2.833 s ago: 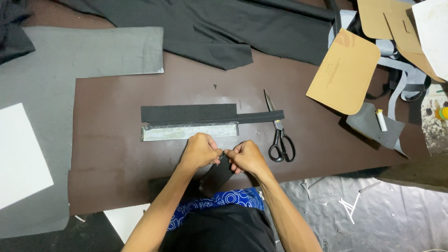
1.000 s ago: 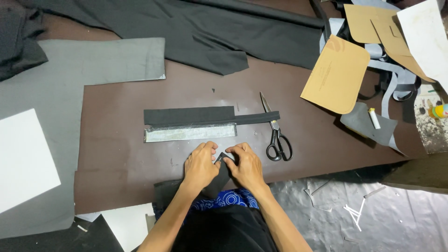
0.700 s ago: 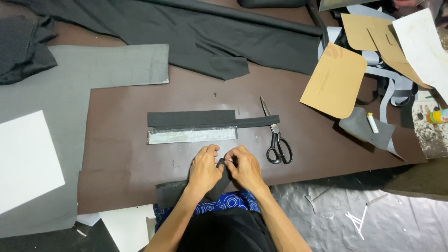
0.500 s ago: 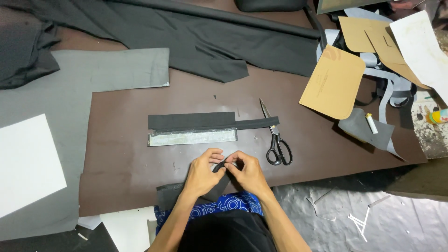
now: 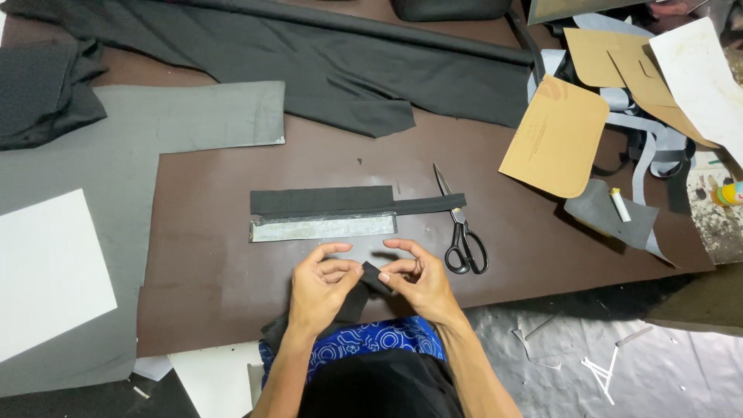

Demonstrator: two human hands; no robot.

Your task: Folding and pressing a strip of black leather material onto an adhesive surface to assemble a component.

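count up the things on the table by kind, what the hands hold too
dark fabric piece pinched between left hand and right hand: 1
dark fabric strip: 1
pale strip: 1
scissors: 1
brown card patterns, where edges can be told apart: 3
white marking stick: 1
total: 8

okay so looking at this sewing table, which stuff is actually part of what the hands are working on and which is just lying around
In hand:
left hand
right hand
dark fabric strip, pinched between both

Lying about:
scissors
black strip
silver-grey strip
tan card patterns
white chalk stick
grey cloth
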